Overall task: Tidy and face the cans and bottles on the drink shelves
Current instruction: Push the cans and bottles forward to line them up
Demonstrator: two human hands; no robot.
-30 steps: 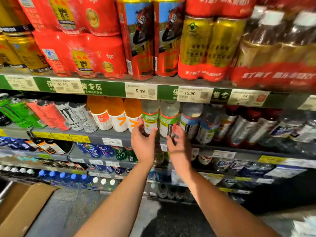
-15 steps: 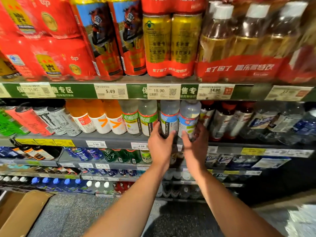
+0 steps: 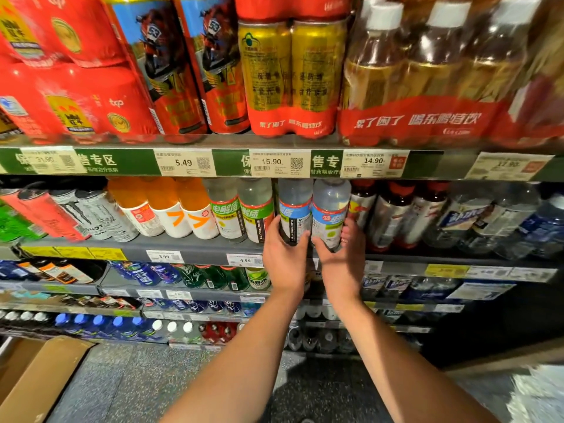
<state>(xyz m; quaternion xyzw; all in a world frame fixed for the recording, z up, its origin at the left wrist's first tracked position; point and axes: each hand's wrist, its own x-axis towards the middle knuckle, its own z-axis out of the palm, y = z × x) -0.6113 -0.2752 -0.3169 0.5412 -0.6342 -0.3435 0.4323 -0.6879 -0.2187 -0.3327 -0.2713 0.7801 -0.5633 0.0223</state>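
Two blue-labelled electrolyte bottles stand side by side on the second shelf. My left hand (image 3: 284, 261) grips the base of the left blue-labelled bottle (image 3: 294, 206). My right hand (image 3: 340, 261) wraps around the base of the right blue-labelled bottle (image 3: 329, 209), thumb in front and fingers behind. To their left stand two green-labelled bottles (image 3: 241, 212), then three orange bottles (image 3: 171, 209) and tall cans (image 3: 91, 215). Dark red-capped bottles (image 3: 396, 215) stand to the right.
The top shelf carries red multipacks (image 3: 76, 87), tall cans (image 3: 189, 71) and shrink-wrapped bottles (image 3: 427, 71), with price tags (image 3: 183, 162) on its edge. Lower shelves hold more bottles (image 3: 146, 274). A cardboard box (image 3: 33, 377) sits on the floor at lower left.
Both hands shifted right from the green-labelled bottles to the blue-labelled pair and took hold of their bases. The view moved closer and to the right.
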